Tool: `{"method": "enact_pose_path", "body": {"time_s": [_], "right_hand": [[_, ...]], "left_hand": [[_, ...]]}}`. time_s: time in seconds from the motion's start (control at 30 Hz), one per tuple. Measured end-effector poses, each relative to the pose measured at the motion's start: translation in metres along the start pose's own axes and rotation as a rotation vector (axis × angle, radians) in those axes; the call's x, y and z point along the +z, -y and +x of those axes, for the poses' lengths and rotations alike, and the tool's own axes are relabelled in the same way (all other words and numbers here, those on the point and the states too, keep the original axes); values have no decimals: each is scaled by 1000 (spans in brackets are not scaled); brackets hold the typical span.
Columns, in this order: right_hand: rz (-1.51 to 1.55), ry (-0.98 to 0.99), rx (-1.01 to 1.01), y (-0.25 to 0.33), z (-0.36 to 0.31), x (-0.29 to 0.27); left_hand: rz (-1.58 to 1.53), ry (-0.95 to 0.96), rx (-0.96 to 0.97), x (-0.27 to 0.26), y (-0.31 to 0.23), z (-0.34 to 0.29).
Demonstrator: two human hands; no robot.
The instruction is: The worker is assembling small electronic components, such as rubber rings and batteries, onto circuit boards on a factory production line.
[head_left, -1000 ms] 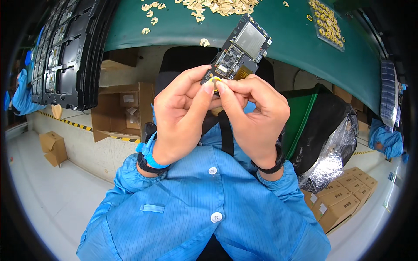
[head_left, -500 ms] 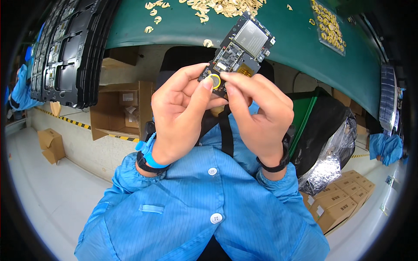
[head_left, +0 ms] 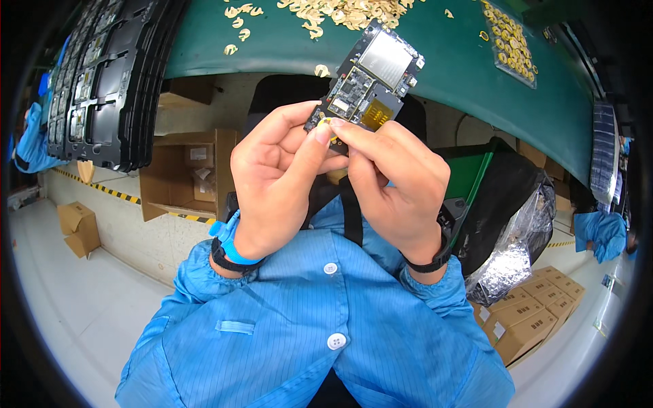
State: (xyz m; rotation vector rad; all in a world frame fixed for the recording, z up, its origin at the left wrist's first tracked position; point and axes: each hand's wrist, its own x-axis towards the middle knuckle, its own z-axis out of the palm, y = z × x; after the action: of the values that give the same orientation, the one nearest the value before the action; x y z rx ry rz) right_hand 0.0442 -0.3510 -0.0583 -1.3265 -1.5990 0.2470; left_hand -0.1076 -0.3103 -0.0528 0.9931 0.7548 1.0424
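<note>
A black circuit board, with a silver metal shield and a gold-contact area, is held up tilted in front of my chest. My left hand grips its near end, thumb on top and fingers underneath. On that end sits a small round part with a yellow rim, mostly covered by fingers. My right hand is closed at the same end, its index fingertip over the round part beside my left thumb. The right thumb is by the board's near edge, and its other fingers are curled.
The green table carries a pile of cream crescent-shaped pieces and a clear tray of yellow-rimmed round parts. Stacked black trays stand at left. An open cardboard box, a black bag and cartons are lower down.
My right index fingertip has moved left, onto the round part, hiding more of it. Both hands and the board have shifted slightly left.
</note>
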Motion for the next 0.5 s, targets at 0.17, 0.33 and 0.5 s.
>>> {"method": "enact_pose_path", "body": {"time_s": [0.17,0.33,0.5], "right_hand": [[-76,94,-37,6,-2,-5],[34,-15,-55,-5,-6,4],[372,-150,503,-11,-1,-8]], "left_hand": [[-42,-6,-68,-10,0,-6],[-80,-34,-71,-12,5,3],[-56,-47,-53,-8,20,18]]}}
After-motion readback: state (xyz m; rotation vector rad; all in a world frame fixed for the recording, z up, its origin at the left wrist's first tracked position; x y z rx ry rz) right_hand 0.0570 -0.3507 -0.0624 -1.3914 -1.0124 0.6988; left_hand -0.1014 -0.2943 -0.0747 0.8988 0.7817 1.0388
